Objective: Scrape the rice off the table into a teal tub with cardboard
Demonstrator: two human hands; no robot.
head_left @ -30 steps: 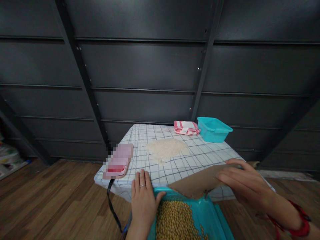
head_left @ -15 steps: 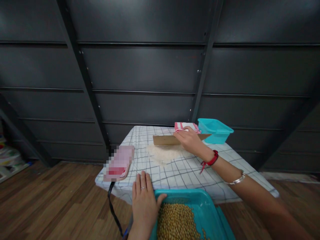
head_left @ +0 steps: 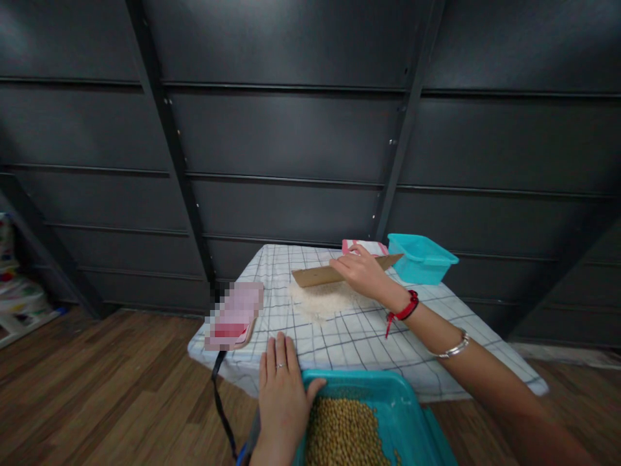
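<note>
My right hand (head_left: 358, 272) is closed on the top edge of a long strip of brown cardboard (head_left: 315, 276), which stands tilted on its edge. Against the strip's near side lies a spread of pale, fine grains (head_left: 323, 304), perhaps rice, on the checked tablecloth (head_left: 272, 265). Fingers stretched out, my left hand (head_left: 281, 395) rests flat at the table's front edge, its thumb over the rim of a teal tray (head_left: 402, 414). Yellowish beans (head_left: 344, 430) fill the left part of that tray.
A smaller turquoise tub (head_left: 422, 262) stands at the back right, beside a folded pink-and-white cloth (head_left: 363, 246). At the table's left edge lies a pink phone-like object (head_left: 235, 317), blurred out, near a black strap (head_left: 218, 401). Behind rises a dark panelled wall (head_left: 286, 136).
The cardboard strip has turned so its left end is lower and nearer me, and my right hand has shifted slightly left. My left hand stays in place; the whole view shifts a little.
</note>
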